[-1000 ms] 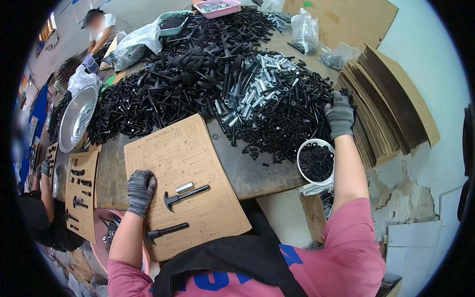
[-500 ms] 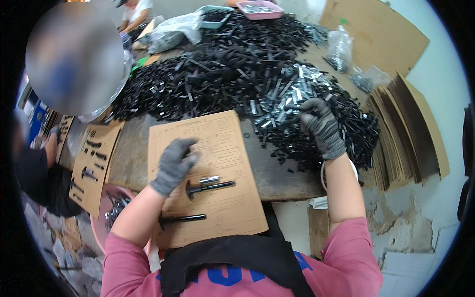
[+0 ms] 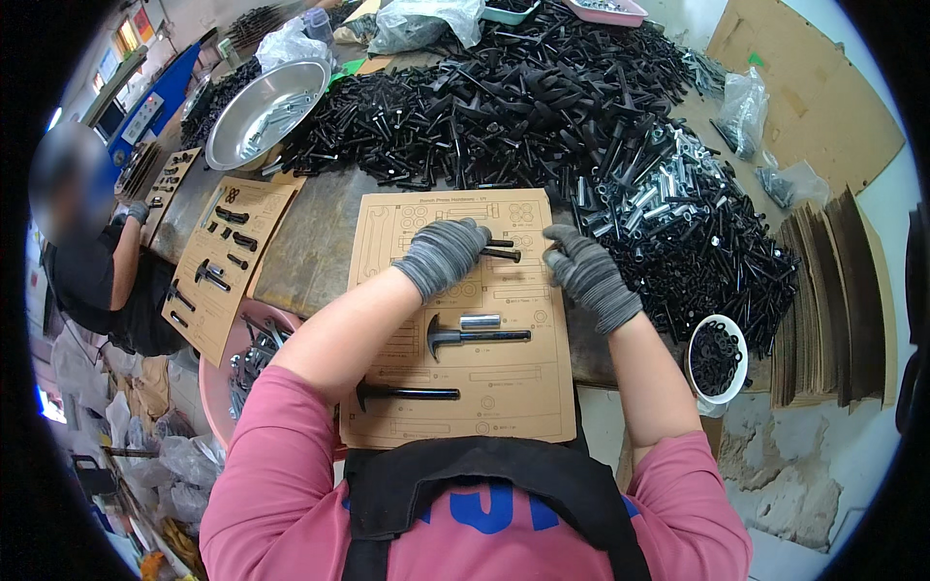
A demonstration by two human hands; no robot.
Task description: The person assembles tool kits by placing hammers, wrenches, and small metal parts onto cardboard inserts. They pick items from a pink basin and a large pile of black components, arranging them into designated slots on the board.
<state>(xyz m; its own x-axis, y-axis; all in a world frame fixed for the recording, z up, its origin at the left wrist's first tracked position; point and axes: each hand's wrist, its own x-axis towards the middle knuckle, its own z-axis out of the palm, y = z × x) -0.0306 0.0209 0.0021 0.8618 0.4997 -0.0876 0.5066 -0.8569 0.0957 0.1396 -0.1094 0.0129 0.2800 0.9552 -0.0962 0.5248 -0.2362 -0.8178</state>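
My left hand [image 3: 446, 258], in a grey knit glove, is closed over the upper middle of a printed cardboard sheet [image 3: 523, 387]. Two black bolts [image 3: 502, 256] stick out from its fingertips toward the right. My right hand [image 3: 593, 281], gloved alike, is at the sheet's right edge, fingers loosely bent and apart, with nothing visible between them. Lower on the sheet lie a silver sleeve [image 3: 480, 321], a black T-headed part [image 3: 484, 336] and a black rod with a hooked head [image 3: 412, 393].
A heap of black metal parts [image 3: 436, 116] covers the back, with silver sleeves [image 3: 668, 184] at right. Near it stand a white tub of black rings [image 3: 717, 358], cardboard sheets [image 3: 843, 290] and a steel bowl [image 3: 266, 111]. A co-worker [image 3: 97, 252] sits left, beyond another loaded sheet [image 3: 218, 281].
My left hand has moved up and right across the sheet and now has black bolts at its fingertips. The right hand has come from the heap to the sheet's edge. The view has shifted.
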